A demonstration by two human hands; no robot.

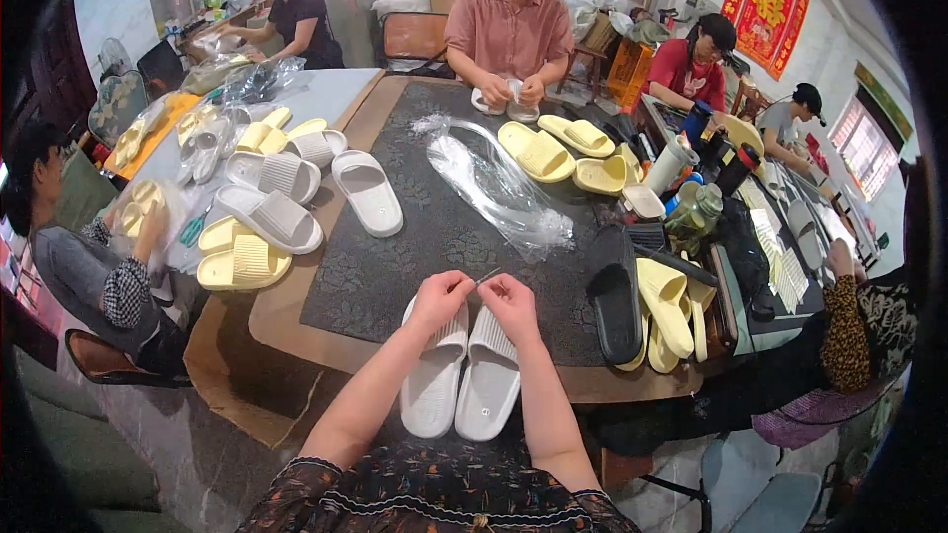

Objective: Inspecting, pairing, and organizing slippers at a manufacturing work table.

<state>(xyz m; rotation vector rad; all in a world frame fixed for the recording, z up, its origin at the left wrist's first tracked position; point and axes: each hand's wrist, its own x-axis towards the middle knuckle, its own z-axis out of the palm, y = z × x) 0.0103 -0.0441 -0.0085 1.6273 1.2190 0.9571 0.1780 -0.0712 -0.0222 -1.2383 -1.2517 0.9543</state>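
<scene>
A pair of light grey slide slippers lies side by side at the table's near edge, toes pointing away from me: the left slipper [430, 400] and the right slipper [488, 400]. Over their ribbed straps, my left hand [439, 302] and my right hand [512, 309] are closed in pinches, fingertips almost meeting. A thin dark strand [489, 276] shows between the fingertips; its ends are hidden and its kind is too small to tell. My hands partly cover both straps.
A dark patterned mat [365, 276] covers the table. Clear plastic bags [494, 183] lie ahead. Grey slippers [367, 192] and yellow slippers [242, 255] are at left; black slippers [614, 296], more yellow ones [664, 306] and bottles [696, 217] at right. Co-workers sit around; one opposite handles white slippers [521, 104].
</scene>
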